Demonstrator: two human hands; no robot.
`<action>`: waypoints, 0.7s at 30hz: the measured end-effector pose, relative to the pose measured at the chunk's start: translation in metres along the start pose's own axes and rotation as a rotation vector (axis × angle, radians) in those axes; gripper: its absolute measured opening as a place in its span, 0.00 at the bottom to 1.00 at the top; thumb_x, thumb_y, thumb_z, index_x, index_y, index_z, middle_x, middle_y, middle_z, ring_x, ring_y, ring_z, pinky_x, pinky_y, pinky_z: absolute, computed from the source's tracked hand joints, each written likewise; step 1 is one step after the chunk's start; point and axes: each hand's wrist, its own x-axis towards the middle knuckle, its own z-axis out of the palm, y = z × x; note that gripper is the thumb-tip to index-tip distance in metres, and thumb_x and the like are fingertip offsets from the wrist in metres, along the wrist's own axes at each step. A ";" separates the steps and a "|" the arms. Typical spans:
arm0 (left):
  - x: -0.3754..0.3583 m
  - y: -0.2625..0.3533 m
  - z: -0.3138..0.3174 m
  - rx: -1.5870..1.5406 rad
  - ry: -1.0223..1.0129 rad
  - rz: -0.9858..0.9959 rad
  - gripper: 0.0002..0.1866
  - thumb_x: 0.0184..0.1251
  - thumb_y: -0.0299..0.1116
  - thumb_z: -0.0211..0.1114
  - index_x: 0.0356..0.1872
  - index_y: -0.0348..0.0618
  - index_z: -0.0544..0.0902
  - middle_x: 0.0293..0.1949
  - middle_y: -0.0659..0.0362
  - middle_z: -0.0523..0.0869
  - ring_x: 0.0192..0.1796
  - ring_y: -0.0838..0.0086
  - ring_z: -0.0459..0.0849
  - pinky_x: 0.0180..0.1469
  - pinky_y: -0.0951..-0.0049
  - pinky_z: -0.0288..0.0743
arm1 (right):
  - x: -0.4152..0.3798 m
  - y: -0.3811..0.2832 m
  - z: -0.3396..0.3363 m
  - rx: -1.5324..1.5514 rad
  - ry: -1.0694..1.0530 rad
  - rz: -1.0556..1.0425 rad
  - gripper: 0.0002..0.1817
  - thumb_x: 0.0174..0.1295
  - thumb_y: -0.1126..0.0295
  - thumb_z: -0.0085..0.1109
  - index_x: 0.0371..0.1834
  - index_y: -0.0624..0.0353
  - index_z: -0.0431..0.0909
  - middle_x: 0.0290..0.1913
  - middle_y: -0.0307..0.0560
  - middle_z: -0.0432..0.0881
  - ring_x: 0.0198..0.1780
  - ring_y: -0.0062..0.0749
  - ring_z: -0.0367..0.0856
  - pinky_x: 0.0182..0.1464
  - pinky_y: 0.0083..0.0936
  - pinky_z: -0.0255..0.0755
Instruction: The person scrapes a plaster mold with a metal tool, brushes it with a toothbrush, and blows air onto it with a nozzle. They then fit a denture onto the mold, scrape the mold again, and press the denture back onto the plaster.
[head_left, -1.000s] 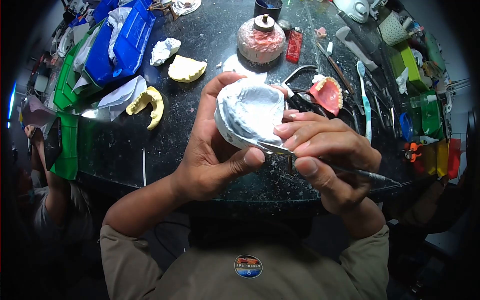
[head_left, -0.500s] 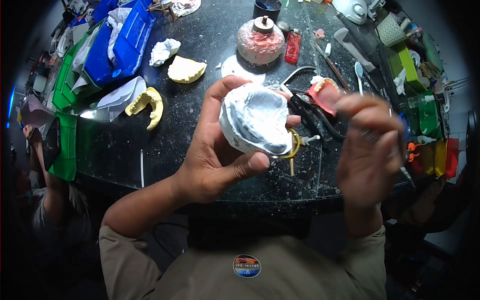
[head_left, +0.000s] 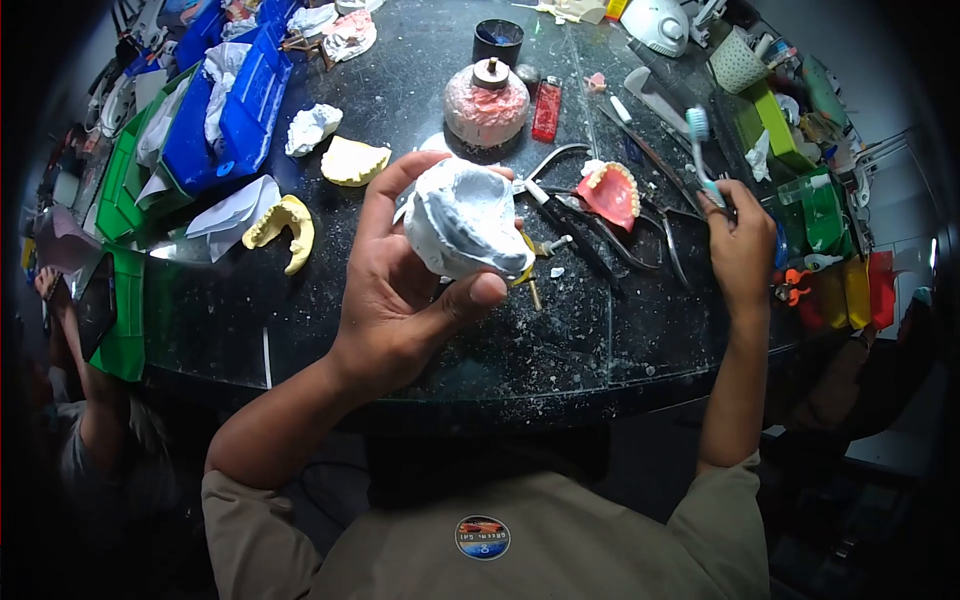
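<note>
My left hand (head_left: 400,300) holds a white plaster dental cast (head_left: 468,215) up over the dark table, thumb on its near edge and fingers behind it. At the right, my right hand (head_left: 741,235) has its fingers closed round the handle of a toothbrush (head_left: 698,140), whose bristled head points away from me. Between the hands a pink denture base with teeth (head_left: 612,193) lies beside metal pliers (head_left: 672,250). A yellow horseshoe-shaped cast (head_left: 283,232) rests left of my left hand, with another yellow cast (head_left: 354,162) farther back.
A plaster-smeared burner (head_left: 486,105) and a red lighter (head_left: 547,110) stand behind the cast. Blue bins (head_left: 225,120) and a green bin (head_left: 120,310) line the left. A green container (head_left: 822,215) sits at the right. Another person's arm (head_left: 85,350) shows at the far left.
My right hand has moved from a blurred position over the table to the toothbrush and taken hold of it. The pink denture base is now uncovered. The view has shifted slightly.
</note>
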 end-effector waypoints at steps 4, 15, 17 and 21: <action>0.001 0.003 -0.002 0.019 -0.017 0.021 0.45 0.60 0.41 0.72 0.69 0.40 0.50 0.63 0.41 0.70 0.59 0.63 0.79 0.62 0.63 0.73 | -0.021 -0.052 -0.027 0.535 -0.123 -0.050 0.09 0.70 0.70 0.52 0.43 0.62 0.80 0.26 0.41 0.77 0.24 0.20 0.74 0.26 0.20 0.64; 0.001 0.011 -0.010 -0.084 -0.060 0.045 0.41 0.59 0.28 0.72 0.68 0.37 0.55 0.58 0.47 0.76 0.57 0.69 0.78 0.59 0.68 0.74 | -0.064 -0.106 -0.016 0.754 -0.512 -0.354 0.06 0.64 0.74 0.58 0.37 0.67 0.77 0.28 0.49 0.80 0.25 0.38 0.81 0.28 0.29 0.71; -0.004 -0.002 0.001 0.036 -0.206 0.120 0.36 0.61 0.26 0.69 0.67 0.35 0.57 0.57 0.47 0.77 0.57 0.69 0.79 0.59 0.68 0.74 | -0.059 -0.121 -0.013 0.741 -0.472 -0.394 0.04 0.63 0.76 0.58 0.36 0.67 0.77 0.29 0.49 0.80 0.26 0.39 0.82 0.28 0.29 0.72; 0.013 0.027 -0.033 -0.094 0.045 0.286 0.30 0.69 0.36 0.62 0.65 0.33 0.60 0.56 0.44 0.78 0.59 0.65 0.79 0.61 0.64 0.73 | -0.068 -0.101 -0.005 0.709 -0.455 -0.311 0.03 0.63 0.80 0.55 0.36 0.67 0.78 0.28 0.48 0.80 0.24 0.36 0.80 0.27 0.27 0.71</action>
